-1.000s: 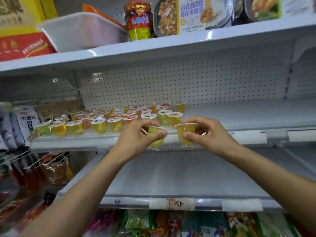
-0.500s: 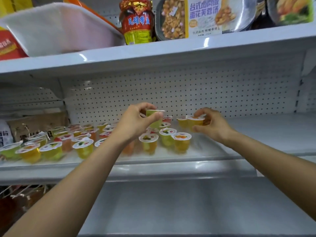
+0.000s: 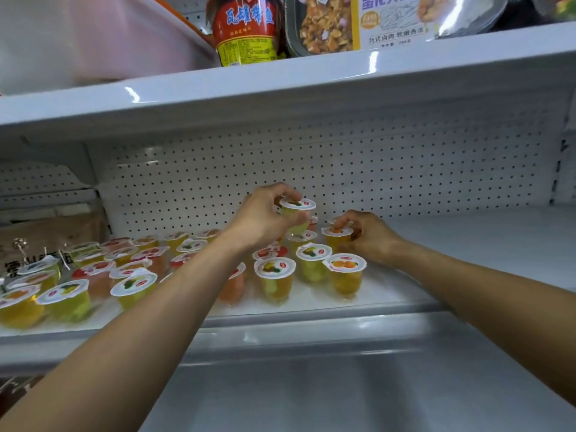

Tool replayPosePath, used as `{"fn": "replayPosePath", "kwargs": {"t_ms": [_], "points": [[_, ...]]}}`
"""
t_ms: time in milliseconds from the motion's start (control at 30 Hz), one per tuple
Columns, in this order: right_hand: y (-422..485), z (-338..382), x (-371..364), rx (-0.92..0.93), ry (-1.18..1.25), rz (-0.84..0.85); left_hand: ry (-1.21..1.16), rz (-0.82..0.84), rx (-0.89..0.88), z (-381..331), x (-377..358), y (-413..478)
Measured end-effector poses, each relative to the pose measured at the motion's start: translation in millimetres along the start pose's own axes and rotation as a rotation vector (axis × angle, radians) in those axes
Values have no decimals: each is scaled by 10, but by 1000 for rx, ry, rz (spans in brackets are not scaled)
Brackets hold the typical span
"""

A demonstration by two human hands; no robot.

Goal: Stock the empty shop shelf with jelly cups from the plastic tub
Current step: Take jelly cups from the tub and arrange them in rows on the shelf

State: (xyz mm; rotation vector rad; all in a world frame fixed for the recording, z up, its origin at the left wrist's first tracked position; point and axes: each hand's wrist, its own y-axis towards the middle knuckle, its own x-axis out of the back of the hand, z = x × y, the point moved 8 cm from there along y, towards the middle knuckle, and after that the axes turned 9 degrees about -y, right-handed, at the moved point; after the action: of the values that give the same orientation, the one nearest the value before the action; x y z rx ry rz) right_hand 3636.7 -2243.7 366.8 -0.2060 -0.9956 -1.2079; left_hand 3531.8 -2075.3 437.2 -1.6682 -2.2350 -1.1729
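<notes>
While fingers of the left hand [image 3: 265, 221] are pinching a green jelly cup [image 3: 296, 213] above the rows [image 3: 274, 269] and the right hand [image 3: 367, 236] is pinching an orange cup [image 3: 336, 238] low on the shelf [image 3: 467, 244], both should be going down upright, gently.

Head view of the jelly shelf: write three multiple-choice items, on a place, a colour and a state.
1. Where is the white plastic tub? A. On the upper white shelf. B. On the bottom shelf. C. In the person's arms.
2. What colour is the fruit printed on the front-right clear jelly cup? A. Blue. B. Orange. C. Black.
3. What is the left hand doing? A. Resting flat. B. Hanging empty. C. Gripping a yellow-green jelly cup above the rows of cups.
Key: A, it sits up there; B, its lid shows orange fruit; C, fingers curl round the raised cup; the right hand grips an orange-lidded cup.
</notes>
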Motion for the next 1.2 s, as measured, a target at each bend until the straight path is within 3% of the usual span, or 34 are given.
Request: {"fn": "replayPosePath", "kwargs": {"t_ms": [200,300,467,600,767,933,1200], "points": [[-82,32,126,47,-93,5,6,55,14,-38,-152,-16],[-160,119,370,9,-122,-74,32,37,-22,-174,-172,-17],[-401,592,542,157,138,100,-103,41,-44,-400,-266,-32],[-504,747,604,215,237,14,-112,34,-79,-538,-340,-82],[-575,486,558,131,171,-18,141,103,-105,-434,-359,-189],[-617,207,416,38,82,-4,435,56,-179,-313,-221,-329],[-602,46,217,-15,37,42,492,50,-180,-276,-182,-440]]}}
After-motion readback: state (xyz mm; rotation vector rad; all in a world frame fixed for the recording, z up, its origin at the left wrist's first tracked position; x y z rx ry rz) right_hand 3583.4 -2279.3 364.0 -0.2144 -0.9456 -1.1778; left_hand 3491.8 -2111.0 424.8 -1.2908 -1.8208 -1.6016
